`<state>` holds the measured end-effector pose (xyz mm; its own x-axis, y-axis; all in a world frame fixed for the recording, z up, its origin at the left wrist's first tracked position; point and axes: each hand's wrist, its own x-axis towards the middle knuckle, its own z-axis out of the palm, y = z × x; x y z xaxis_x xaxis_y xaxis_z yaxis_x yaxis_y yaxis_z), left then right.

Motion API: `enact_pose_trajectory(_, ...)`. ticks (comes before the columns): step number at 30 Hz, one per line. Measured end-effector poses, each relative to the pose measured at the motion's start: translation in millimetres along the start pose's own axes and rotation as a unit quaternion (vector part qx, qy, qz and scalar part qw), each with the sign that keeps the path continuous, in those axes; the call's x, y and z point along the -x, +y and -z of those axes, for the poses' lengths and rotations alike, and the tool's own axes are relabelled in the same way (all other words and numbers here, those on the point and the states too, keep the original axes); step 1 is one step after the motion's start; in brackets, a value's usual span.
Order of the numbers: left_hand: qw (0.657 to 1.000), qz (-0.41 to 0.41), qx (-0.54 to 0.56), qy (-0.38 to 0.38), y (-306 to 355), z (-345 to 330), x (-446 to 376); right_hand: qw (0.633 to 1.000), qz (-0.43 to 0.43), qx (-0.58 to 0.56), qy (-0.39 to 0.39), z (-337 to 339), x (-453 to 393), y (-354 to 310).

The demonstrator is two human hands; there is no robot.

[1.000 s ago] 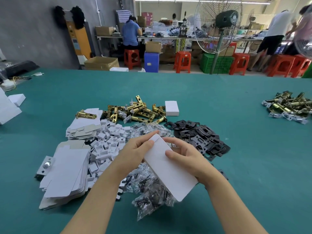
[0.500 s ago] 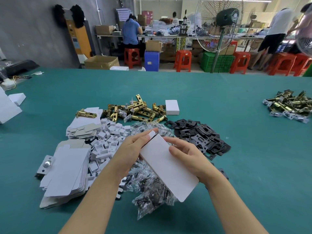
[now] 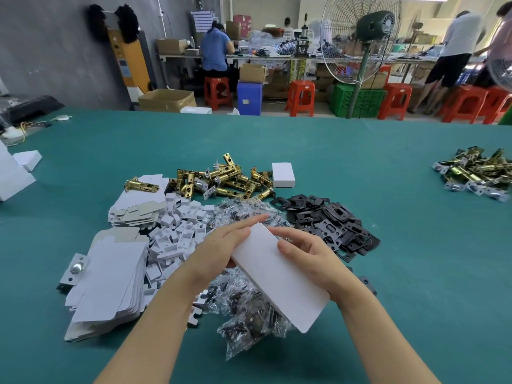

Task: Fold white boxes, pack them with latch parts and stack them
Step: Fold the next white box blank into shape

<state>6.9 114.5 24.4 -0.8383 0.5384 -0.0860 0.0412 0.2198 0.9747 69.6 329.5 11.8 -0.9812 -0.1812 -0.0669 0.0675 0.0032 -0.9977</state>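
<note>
A long white box (image 3: 279, 275) is held between both hands above the green table (image 3: 415, 245), slanting from upper left to lower right. My left hand (image 3: 219, 249) grips its far left end, fingers stretched along the top edge. My right hand (image 3: 310, 257) holds the right side, thumb pressed on its top face. Under the box lie clear bags of dark screws (image 3: 249, 314). Behind them are brass latch bolts (image 3: 224, 181), black strike plates (image 3: 329, 220), small white inserts (image 3: 180, 231) and flat white box blanks (image 3: 108, 284).
A closed white box (image 3: 283, 175) sits beside the brass latches. A second pile of brass latches (image 3: 476, 173) lies at the right edge. White boxes (image 3: 16, 173) stand at the far left. Beyond the table are a standing fan (image 3: 363, 40), red stools and people working.
The box's far end has been pressed flat, its raised flap no longer showing. My left fingers have slid along the box's top end. My right hand has barely shifted.
</note>
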Motion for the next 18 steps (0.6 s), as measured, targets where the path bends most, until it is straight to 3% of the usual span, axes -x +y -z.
enact_pose_trajectory(10,0.998,-0.015,-0.011,-0.063,5.3,-3.0,7.7,0.999,-0.018,-0.023,-0.018,0.8,2.2,-0.4)
enact_pose_trajectory(18,0.997,-0.026,-0.013,-0.066,-2.3,-5.4,6.9,0.999,-0.023,-0.029,-0.019,7.1,3.7,0.6)
